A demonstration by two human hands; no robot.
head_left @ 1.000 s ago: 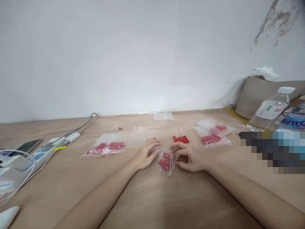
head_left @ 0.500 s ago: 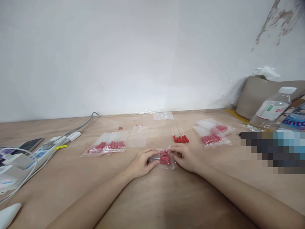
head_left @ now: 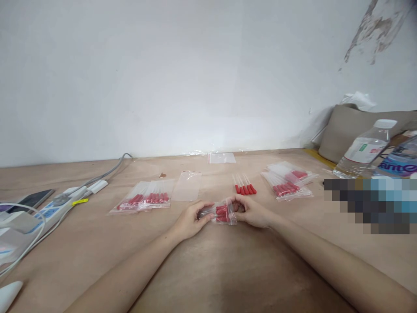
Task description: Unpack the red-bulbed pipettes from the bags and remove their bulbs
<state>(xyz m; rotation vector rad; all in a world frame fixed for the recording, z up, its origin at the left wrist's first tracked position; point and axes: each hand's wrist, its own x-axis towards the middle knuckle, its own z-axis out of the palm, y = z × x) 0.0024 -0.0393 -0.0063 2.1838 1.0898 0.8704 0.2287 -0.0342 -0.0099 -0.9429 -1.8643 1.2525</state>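
Between both hands lies a clear zip bag point(head_left: 223, 214) holding several droppers with red bulbs, the bulbs towards the right. My left hand point(head_left: 189, 220) is closed around the bag's left end, thumb in front and fingers behind, over the clear stems. At the bag's right end, my right hand point(head_left: 253, 211) pinches the edge beside the bulbs; some of its fingertips are hidden by the plastic. Just beyond the right hand, several loose droppers point(head_left: 244, 188) lie side by side on the table, bulbs towards me.
Filled bags point(head_left: 143, 198) lie at left, and more filled bags point(head_left: 286, 184) at right. Flat bags without droppers point(head_left: 188, 186) lie between and near the wall. A power strip point(head_left: 52, 213) with cables is on the left; a water bottle point(head_left: 361, 152) leans at right.
The view has shifted slightly. Both hands keep hold of the bag, whose right end now looks flatter and straighter, with the right fingers changed a little at its edge.
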